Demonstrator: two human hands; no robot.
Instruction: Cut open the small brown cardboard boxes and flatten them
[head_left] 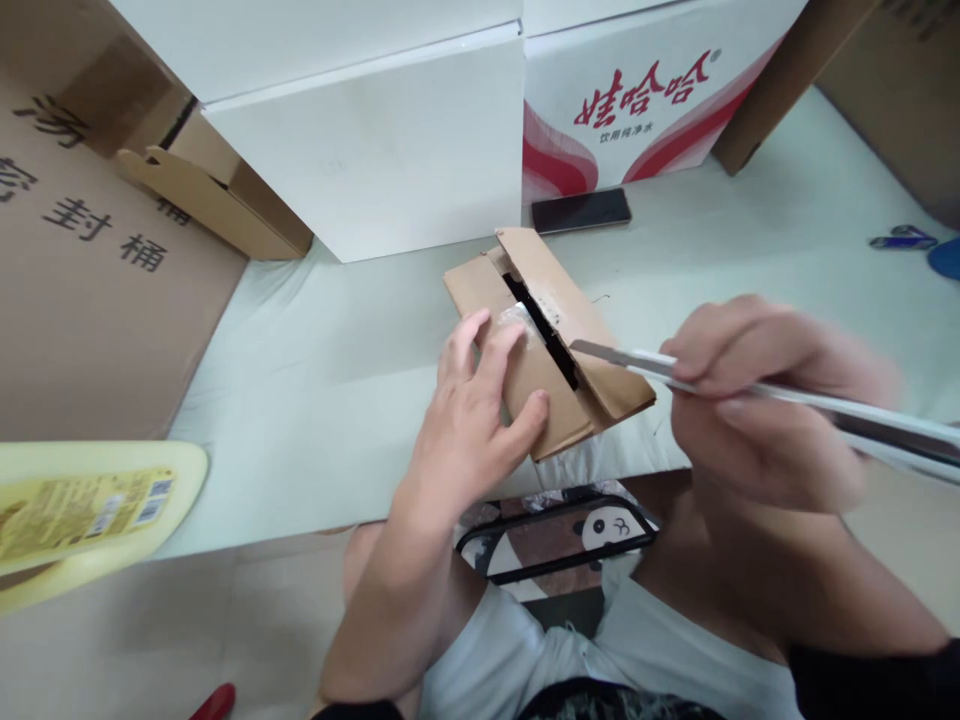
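Note:
A small brown cardboard box (555, 420) lies at an angle on the covered table, its top flaps parted by a dark slit. A strip of clear tape (517, 320) clings beside the slit. My left hand (480, 400) rests on the near-left flap with its fingers spread. To the right of the box, my right hand (765, 400) is closed around a utility knife (651, 364). Its blade is out and points left, with the tip over the right flap near the slit; whether it touches the cardboard I cannot tell.
White cartons (375, 150) stand behind the box, with a black phone (581, 211) at their foot. A large brown carton (90, 280) and a yellow-labelled package (97, 510) are on the left. Blue-handled items (904, 238) lie far right. A panda-printed object (555, 540) sits below the table edge.

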